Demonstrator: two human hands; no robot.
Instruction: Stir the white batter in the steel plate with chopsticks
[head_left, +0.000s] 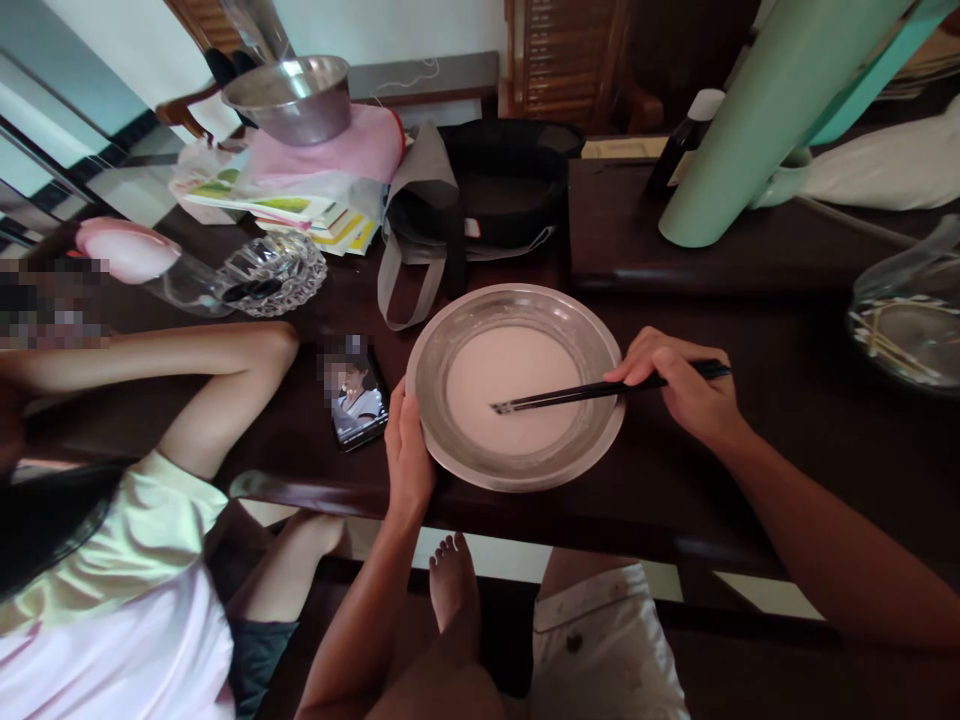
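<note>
A wide metal bowl (517,478) rests near the front edge of the dark table, with a smooth, pale liquid (502,370) in its bottom. My left hand (409,450) grips the bowl's left rim, fingers on the outer side. In my right hand (686,385), over the bowl's right rim, is a pair of black chopsticks (577,393). Their patterned tips are at the liquid near the middle of the bowl; how deep they reach I cannot tell. Just left of my left hand lies a phone (356,395) with a lit screen.
Another person (142,540) sits at the left, an elbow on the table. Behind the bowl stands a black and grey bag (495,185). A glass dish (281,270) and a stack of books with another metal bowl (289,100) are back left; a green cylinder (750,130) is back right.
</note>
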